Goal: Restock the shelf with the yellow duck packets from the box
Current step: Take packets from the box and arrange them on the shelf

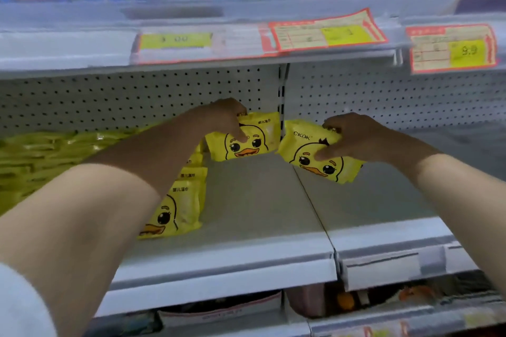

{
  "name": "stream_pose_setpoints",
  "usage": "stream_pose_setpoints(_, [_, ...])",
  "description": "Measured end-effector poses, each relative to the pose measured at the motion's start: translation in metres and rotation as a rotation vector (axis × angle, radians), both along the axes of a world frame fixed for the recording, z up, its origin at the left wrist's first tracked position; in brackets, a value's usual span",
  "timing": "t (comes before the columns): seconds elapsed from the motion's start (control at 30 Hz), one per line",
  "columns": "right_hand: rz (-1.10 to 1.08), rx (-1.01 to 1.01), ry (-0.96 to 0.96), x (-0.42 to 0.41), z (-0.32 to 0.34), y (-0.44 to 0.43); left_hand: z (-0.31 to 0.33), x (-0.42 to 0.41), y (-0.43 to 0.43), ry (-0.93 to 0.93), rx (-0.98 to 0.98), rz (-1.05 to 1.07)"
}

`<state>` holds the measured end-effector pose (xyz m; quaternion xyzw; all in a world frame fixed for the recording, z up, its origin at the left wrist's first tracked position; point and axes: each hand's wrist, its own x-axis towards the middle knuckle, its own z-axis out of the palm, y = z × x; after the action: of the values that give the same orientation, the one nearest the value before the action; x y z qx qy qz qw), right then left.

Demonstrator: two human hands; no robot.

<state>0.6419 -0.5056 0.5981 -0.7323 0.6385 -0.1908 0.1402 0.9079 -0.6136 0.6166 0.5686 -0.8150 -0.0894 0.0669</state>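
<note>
My left hand point(226, 117) grips a yellow duck packet point(252, 142) by its top edge, standing it upright at the back of the white shelf point(246, 200). A second yellow duck packet point(315, 156), tilted, hangs just above the shelf to the right, pinched at its upper corner by my right hand point(353, 137). A row of upright duck packets point(175, 208) runs from the shelf front to the back on the left, partly hidden by my left forearm. More yellow packets point(41, 156) fill the far left. The box is out of view.
The shelf's perforated back wall point(137, 98) stands close behind both hands. An upper shelf edge with yellow and red price labels point(328, 31) hangs overhead. A seam point(309, 194) splits the shelf into two boards. Goods on a lower shelf point(356, 301) show below.
</note>
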Motion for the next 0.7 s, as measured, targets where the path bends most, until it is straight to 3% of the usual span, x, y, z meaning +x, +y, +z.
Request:
stream_pose_setpoints(0.4, [-0.092,0.014,-0.02,-0.007,-0.016,-0.017,-0.022,0.013,-0.048,-0.108,-0.046,-0.082])
stream_pose_setpoints(0.7, [-0.13,-0.016,-0.046,-0.003,-0.02,-0.032,-0.034,0.023,-0.07,-0.086,-0.008,-0.109])
